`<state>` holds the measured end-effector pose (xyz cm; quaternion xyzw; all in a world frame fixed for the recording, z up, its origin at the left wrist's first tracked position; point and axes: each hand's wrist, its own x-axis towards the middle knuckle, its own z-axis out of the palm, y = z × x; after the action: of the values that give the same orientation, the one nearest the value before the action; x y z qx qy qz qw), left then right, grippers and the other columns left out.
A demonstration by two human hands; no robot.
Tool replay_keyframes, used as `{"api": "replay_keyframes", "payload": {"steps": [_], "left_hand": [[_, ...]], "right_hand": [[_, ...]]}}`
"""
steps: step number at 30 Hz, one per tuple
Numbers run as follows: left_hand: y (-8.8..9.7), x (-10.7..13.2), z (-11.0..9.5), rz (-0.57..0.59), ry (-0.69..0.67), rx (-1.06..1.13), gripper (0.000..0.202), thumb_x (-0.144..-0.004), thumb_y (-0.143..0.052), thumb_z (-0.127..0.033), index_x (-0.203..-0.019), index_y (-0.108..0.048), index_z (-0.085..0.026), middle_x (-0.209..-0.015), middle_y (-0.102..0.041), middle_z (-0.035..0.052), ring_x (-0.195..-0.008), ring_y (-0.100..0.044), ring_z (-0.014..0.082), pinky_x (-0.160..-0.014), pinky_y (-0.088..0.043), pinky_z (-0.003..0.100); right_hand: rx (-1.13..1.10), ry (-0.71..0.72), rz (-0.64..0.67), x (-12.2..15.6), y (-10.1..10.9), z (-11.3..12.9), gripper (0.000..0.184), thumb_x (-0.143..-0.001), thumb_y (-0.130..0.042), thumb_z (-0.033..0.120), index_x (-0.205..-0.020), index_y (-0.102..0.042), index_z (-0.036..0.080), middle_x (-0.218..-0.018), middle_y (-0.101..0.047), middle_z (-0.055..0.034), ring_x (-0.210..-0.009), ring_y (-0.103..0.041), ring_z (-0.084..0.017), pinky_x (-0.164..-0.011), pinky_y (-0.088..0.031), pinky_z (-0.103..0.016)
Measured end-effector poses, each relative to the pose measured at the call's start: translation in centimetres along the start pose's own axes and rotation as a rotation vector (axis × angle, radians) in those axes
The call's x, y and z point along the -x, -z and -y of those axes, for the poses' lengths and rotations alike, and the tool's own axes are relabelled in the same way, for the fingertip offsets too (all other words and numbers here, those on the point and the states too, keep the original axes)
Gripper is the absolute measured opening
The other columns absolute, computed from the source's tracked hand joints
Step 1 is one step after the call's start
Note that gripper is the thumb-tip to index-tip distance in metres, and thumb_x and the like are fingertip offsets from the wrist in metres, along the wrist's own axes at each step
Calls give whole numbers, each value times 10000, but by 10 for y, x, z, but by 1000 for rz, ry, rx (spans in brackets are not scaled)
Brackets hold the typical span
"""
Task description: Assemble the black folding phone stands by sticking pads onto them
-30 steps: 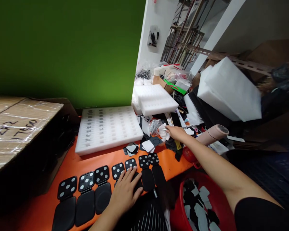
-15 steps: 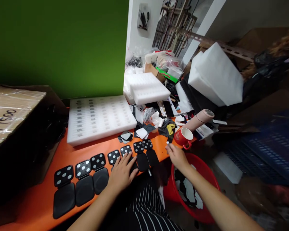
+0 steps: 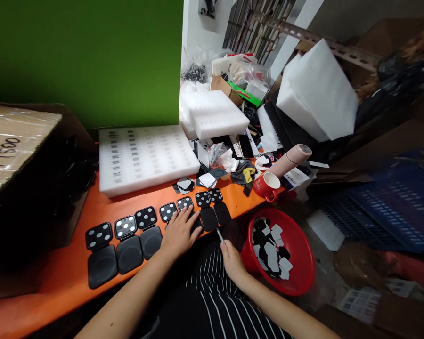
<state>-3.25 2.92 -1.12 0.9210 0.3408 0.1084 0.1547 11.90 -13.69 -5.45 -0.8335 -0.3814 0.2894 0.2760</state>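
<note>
Several black hinged cases lie opened in a row along the orange table; the lids show pale round dots. My left hand rests over one of the middle cases, fingers stretched and a little apart, hiding most of its lower half. At the table's front edge, my right hand is closed round the end of a slim silver rod, whose exact kind I cannot make out. The rod's far end points at the lower half of a black case to the right of my left hand.
A red basin with black and white scraps stands below, to the right. Behind the cases lies a white foam tray. A red mug, a pink flask and dark flat pieces are on the table. A carton stands left.
My right hand has moved from beside the mug down and left to the silver rod and closed on it. My left hand stays over the same case. The whole view has shifted slightly.
</note>
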Motion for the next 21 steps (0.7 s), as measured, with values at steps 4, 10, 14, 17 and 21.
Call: {"api": "replay_keyframes", "payload": {"steps": [4, 10, 14, 17, 21], "left_hand": [[-1, 0, 1, 1, 3, 5, 495, -888, -426, -417, -1361, -397, -274, -1453, -383, 65, -1329, -339, 265, -1085, -250, 478], [0, -3, -1, 25, -14, 2, 545, -854, -489, -424, -1368, -388, -273, -1464, -362, 77, -1336, -318, 302, -1076, -228, 545], [12, 6, -12, 60, -54, -2, 547, -830, -538, -388, -1347, -419, -254, -1470, -348, 84, -1350, -286, 308, -1072, -232, 566], [22, 27, -19, 121, -134, 64, 495, -849, -519, -332, -1332, -429, -273, -1475, -343, 57, -1351, -293, 280, -1067, -281, 541], [30, 64, -13, 132, -102, 98, 456, -858, -504, -274, -1311, -451, -285, -1457, -376, 51, -1330, -337, 270, -1056, -322, 532]], "right_hand": [[-94, -9, 42, -5, 3, 2, 354, -848, -310, 531, -695, -433, 237, -583, -453, 19, -554, -462, -161, -527, -335, -263], [-460, -163, 269, -26, 15, 20, 433, -744, -414, 629, -851, -503, 220, -605, -488, 55, -354, -366, -76, -375, -269, -216], [-568, -208, 304, -38, 18, 34, 413, -700, -471, 620, -764, -462, 212, -635, -501, 50, -392, -398, -64, -390, -323, -203], [-513, -192, 303, -43, 14, 37, 407, -714, -446, 616, -692, -436, 210, -586, -470, 53, -378, -355, -62, -365, -276, -198], [-459, -160, 308, -47, 10, 33, 399, -708, -456, 611, -627, -406, 224, -511, -413, 64, -347, -291, -73, -346, -232, -216]]}}
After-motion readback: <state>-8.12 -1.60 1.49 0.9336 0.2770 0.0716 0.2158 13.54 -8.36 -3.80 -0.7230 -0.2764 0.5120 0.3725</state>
